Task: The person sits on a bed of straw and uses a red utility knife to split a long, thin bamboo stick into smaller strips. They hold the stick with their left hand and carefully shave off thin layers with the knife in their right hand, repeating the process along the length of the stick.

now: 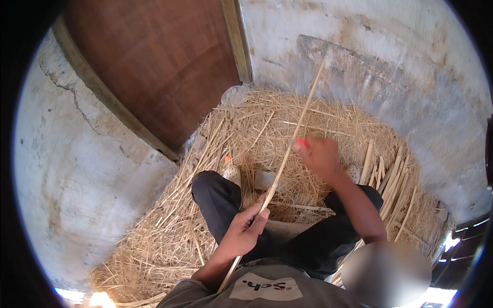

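A long, pale bamboo strip (294,138) runs slantwise from beside my waist up toward the far wall, with a node along its length. My left hand (246,230) is closed around its lower part, thumb pressed on top. Higher up the strip, my right hand (322,158) is closed on a small red object (303,144) held against or very near the strip. Motion blur and my fingers hide what kind of thing it is. Between my feet, a greyish block (264,180) lies among the shavings, behind the strip.
Thin shavings (169,241) cover the floor around my bent legs. Several split bamboo strips (395,172) lie piled on the right. Ahead stand a brown door (154,56) and stained walls (385,77). A small orange thing (227,159) is near my left shoe (232,175).
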Tool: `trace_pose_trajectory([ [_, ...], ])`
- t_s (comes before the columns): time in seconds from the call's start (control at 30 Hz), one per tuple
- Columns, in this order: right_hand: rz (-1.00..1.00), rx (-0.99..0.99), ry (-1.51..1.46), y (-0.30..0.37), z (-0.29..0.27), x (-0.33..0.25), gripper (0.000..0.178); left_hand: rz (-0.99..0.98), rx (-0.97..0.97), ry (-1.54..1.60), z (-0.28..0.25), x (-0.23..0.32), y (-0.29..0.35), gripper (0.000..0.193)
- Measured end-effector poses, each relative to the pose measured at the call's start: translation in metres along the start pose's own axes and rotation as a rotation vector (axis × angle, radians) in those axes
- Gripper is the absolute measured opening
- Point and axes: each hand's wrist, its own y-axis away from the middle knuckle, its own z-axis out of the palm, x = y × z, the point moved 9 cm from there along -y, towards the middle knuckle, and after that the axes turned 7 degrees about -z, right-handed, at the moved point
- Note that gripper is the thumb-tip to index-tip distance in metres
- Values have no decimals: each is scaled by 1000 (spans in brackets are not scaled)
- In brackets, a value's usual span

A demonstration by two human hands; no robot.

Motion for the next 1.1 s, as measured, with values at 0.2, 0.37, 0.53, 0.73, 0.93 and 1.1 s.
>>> trace_pose_trajectory([
  [0.2,-147,-184,-80,3,2,-41,52,335,222,-480,-13,26,2,44],
  [0.37,-133,-102,-55,-6,3,-27,51,178,275,-617,-16,39,6,46],
  [0.53,-203,-23,-73,-2,2,-44,51,197,271,-640,-14,42,3,47],
  [0.73,-133,-128,-108,2,6,-41,47,220,262,-657,-14,43,4,47],
  [0.93,71,-75,56,-19,-2,35,51,261,218,-660,-5,39,12,48],
  [1.1,-159,-103,-14,9,9,-32,54,252,239,-677,-11,35,11,49],
])
